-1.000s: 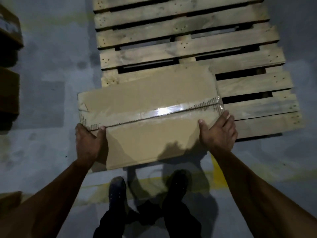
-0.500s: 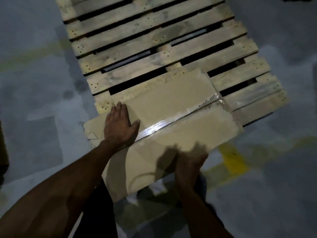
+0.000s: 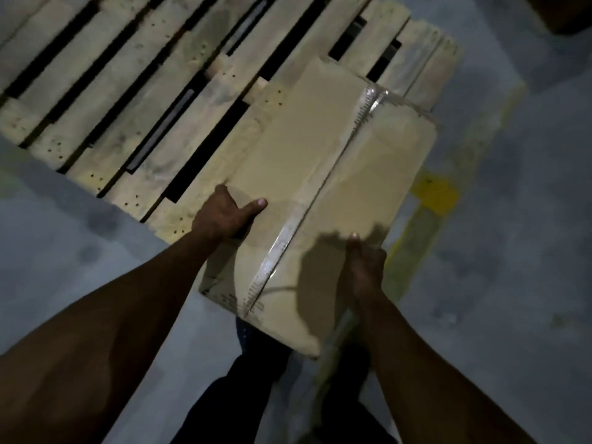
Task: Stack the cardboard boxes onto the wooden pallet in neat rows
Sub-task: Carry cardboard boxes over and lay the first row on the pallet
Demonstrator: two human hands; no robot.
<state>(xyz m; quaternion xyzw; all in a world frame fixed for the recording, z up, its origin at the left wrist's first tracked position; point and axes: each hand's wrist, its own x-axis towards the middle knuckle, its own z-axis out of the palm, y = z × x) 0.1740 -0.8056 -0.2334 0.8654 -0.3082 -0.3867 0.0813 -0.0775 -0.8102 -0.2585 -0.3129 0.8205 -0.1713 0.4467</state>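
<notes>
The cardboard box (image 3: 323, 200) lies partly on the wooden pallet (image 3: 153, 100), near end overhanging the floor (image 3: 64, 238). Left hand (image 3: 224, 216) grips its edge; right hand (image 3: 363, 267) holds the side. Placing step: next, push it square.

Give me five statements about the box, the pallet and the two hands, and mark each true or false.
1. The cardboard box lies partly on the wooden pallet. True.
2. Both hands touch the box. True: left hand, right hand.
3. A second box already sits on the pallet. False: only this one is there.
4. Clear tape runs along the box's top. True.
5. The box's flaps stand open. False: they are taped shut.
</notes>
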